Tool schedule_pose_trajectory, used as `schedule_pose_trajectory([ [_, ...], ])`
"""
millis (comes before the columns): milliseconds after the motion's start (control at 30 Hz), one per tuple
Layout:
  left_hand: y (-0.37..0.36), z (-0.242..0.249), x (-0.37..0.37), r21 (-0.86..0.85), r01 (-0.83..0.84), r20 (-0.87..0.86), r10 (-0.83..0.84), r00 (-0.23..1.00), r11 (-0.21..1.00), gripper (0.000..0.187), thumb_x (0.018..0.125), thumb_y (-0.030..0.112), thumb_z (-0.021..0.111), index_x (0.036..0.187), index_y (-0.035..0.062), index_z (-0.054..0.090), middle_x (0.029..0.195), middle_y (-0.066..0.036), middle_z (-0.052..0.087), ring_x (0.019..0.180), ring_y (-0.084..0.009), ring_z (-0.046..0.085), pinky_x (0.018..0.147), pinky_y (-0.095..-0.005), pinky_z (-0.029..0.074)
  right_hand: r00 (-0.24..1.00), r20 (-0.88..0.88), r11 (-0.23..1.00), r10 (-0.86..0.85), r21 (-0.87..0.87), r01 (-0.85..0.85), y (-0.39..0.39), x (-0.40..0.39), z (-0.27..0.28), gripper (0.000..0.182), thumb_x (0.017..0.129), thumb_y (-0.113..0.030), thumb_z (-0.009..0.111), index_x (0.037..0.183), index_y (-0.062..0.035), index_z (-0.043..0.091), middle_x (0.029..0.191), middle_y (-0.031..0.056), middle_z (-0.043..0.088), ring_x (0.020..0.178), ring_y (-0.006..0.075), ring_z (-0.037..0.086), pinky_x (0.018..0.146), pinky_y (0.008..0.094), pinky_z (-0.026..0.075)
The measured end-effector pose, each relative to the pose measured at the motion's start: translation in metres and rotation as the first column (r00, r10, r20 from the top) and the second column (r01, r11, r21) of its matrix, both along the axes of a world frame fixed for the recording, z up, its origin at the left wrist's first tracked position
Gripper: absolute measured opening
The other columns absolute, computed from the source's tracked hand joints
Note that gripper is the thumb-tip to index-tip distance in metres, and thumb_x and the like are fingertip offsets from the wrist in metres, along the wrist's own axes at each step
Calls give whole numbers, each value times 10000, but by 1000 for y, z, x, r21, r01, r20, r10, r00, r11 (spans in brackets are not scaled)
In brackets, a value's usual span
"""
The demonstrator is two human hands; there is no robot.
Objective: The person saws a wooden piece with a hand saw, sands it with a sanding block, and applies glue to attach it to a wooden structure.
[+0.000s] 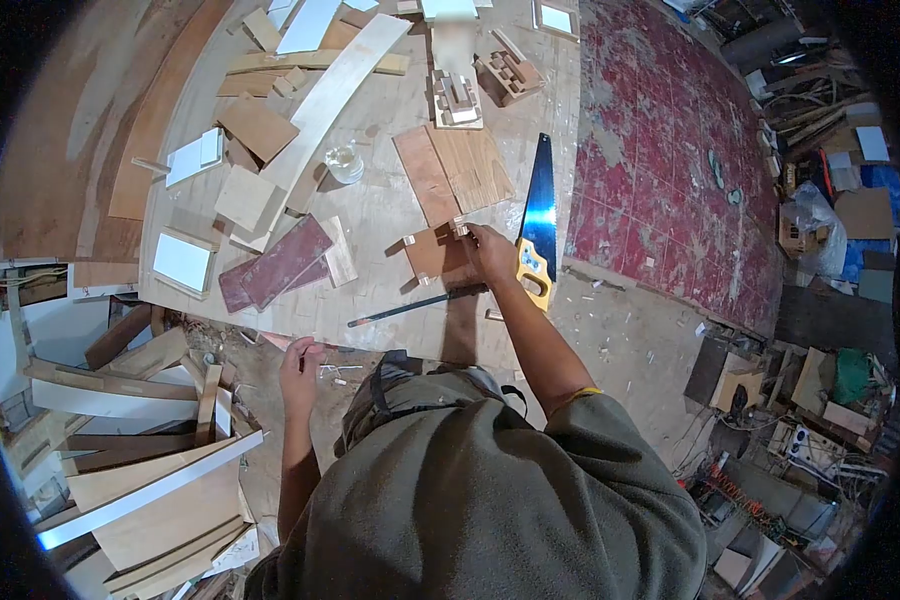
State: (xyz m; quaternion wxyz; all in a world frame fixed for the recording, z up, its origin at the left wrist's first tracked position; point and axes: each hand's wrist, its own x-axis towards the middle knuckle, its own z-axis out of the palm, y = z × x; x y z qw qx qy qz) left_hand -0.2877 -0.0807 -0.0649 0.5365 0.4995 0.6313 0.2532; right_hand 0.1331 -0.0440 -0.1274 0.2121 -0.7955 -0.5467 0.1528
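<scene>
My right hand (490,250) reaches out over the workbench (390,215) and grips the corner of a small brown wooden piece (432,255) lying flat there. A handsaw (538,215) with a blue blade and yellow handle lies just right of that hand. A thin dark rod-like tool (415,304) lies in front of the piece. My left hand (298,375) is low at the bench's near edge, fingers curled by a thin reddish strip (288,343). Whether it grips the strip is unclear.
Two plywood boards (455,170), a long pale plank (330,95), reddish strips (282,262), a clear cup (344,163) and several offcuts cover the bench. Stacked boards (140,470) stand at the left. A worn red floor (670,180) and clutter lie to the right.
</scene>
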Motion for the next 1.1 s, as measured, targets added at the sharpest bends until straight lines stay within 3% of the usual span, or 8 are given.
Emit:
schedule_pose_trajectory([
  [433, 27, -6, 2, 127, -4, -88, 15, 996, 992, 285, 935, 99, 632, 1198, -5, 589, 1043, -117, 666, 977, -210, 651, 878, -328, 503, 913, -371, 956, -170, 161, 244, -53, -14, 39, 280, 858, -162, 666, 1097, -24, 622, 950, 122, 687, 859, 243, 670, 715, 339, 529],
  [500, 56, -5, 3, 302, 295, -499, -113, 859, 907, 407, 864, 131, 702, 1241, 35, 582, 1234, -168, 596, 1183, -313, 552, 979, -406, 454, 881, -433, 946, -191, 160, 283, -64, -26, 61, 260, 860, -133, 646, 1091, -22, 606, 916, 106, 680, 841, 227, 662, 709, 331, 526],
  [600, 112, -21, 0, 341, 350, -630, -64, 774, 872, 580, 800, 217, 759, 1321, 84, 541, 1398, -196, 468, 1331, -386, 392, 1071, -491, 365, 670, -733, 913, -119, 183, 364, -71, -35, 82, 242, 859, -87, 565, 1091, -21, 582, 843, 73, 639, 786, 193, 634, 679, 319, 515],
  [667, 147, -38, 1, 255, 496, -819, -87, 567, 830, 732, 761, 304, 796, 1394, 115, 482, 1453, -186, 407, 1360, -402, 350, 1101, -536, 324, 396, -918, 949, -34, 95, 300, -75, -46, 122, 266, 830, -90, 479, 1066, 8, 550, 793, 54, 564, 726, 157, 567, 682, 286, 472],
  [733, 180, -67, -8, 157, 511, -779, -212, 590, 845, 889, 711, 372, 826, 1453, 122, 406, 1469, -172, 394, 1369, -411, 343, 1122, -574, 280, 273, -956, 921, -111, 4, 390, -74, -63, 163, 307, 794, -112, 410, 1035, 21, 548, 781, 62, 552, 721, 164, 552, 677, 316, 470],
  [933, 209, -90, -19, 89, 536, -728, -312, 611, 839, 1075, 625, 414, 888, 1488, 101, 329, 1438, -277, 388, 1329, -443, 389, 1095, -531, 348, 363, -931, 925, 48, 179, 336, -97, -71, 245, 437, 932, -367, 433, 1066, 31, 556, 752, 20, 468, 697, 138, 475, 683, 296, 414],
  [1067, 208, -53, -4, -1, 555, -799, -334, 500, 832, 1077, 605, 425, 898, 1469, 96, 347, 1437, -306, 377, 1312, -462, 405, 1093, -526, 356, 311, -946, 911, 92, 206, 357, -118, -67, 265, 419, 939, -341, 432, 1089, 31, 553, 776, 17, 473, 713, 135, 469, 682, 298, 407],
  [1100, 209, -48, -2, -63, 544, -782, -380, 494, 837, 1085, 590, 426, 906, 1451, 66, 353, 1436, -319, 372, 1324, -463, 391, 1100, -521, 351, 278, -949, 910, 147, 239, 338, -125, -63, 265, 349, 944, -177, 364, 1160, 23, 551, 828, 27, 515, 755, 114, 474, 711, 279, 429],
])
